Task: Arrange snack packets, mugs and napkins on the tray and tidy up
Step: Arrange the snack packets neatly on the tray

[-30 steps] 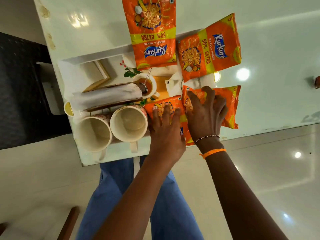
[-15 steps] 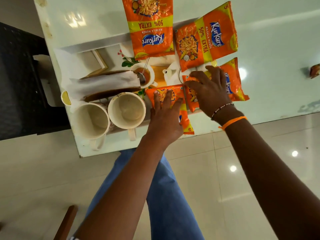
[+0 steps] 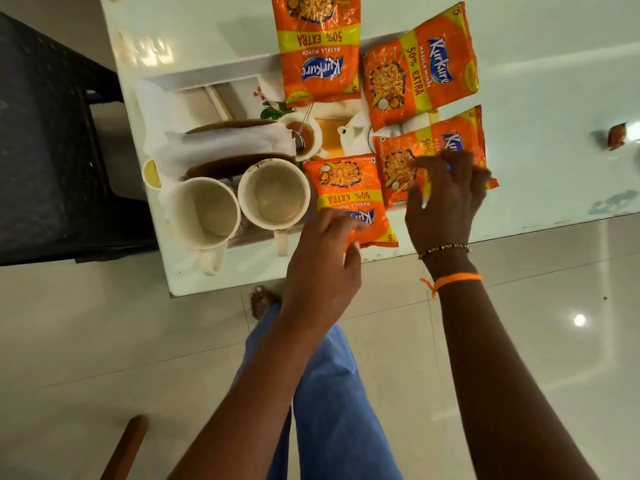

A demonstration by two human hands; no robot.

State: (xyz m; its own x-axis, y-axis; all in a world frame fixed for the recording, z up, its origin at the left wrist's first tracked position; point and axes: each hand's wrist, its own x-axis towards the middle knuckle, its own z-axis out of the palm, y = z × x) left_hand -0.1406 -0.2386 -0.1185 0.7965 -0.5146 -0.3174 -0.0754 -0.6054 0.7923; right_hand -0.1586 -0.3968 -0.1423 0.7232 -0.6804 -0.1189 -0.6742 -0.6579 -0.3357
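Now both forearms reach fwd over the near table edge (image 3: 221,285), palms down. Left hand (image 3: 322,268) is curled loosely w/ fingertips on the near end of the nearest snack packet (image 3: 346,188), thumb by its bottom corner; can't tell if it's pinching or just resting. Right hand (image 3: 446,202), wrist wearing a bead bracelet (image 3: 445,248) and orange thread band (image 3: 457,278), has fingers spread, lying on the right-hand packet (image 3: 398,161), not gripping. Both packets lie side by side on the tray (image 3: 207,71), touching. Two more packets (image 3: 320,50) sit at the far side. Two empty mugs (image 3: 204,213) stand together near-left, handles toward the person, w/ a folded napkin (image 3: 228,147) just behind them.
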